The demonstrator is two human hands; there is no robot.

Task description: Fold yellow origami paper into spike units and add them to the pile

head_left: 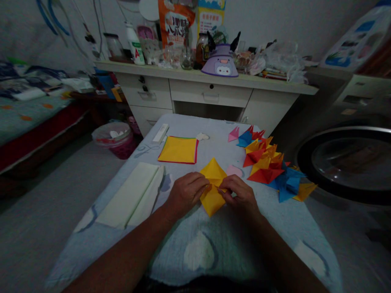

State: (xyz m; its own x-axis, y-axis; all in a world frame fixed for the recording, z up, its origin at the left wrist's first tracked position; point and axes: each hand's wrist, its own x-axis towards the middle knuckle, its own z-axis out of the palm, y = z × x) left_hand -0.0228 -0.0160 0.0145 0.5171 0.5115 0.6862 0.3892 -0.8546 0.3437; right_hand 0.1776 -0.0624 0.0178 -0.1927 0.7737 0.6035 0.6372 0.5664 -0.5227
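A yellow paper square [213, 187], partly folded, lies at the middle of a cloth-covered table [195, 240]. My left hand [187, 192] is closed, pinching the paper's left side. From the right, my right hand [238, 194] pinches its middle crease with fingers pressed together. A stack of coloured paper sheets [179, 149], yellow on top, lies behind the hands. Several folded paper pieces [269, 167] in red, yellow, blue and pink are piled to the right.
A folded pale cloth [134, 194] lies left of my hands, and a small white box [161, 132] sits further back. A cluttered white desk [210, 83] stands behind the table. A pink bin [114, 139] and a bed [27, 118] are on the left. A round machine door [348, 162] is on the right.
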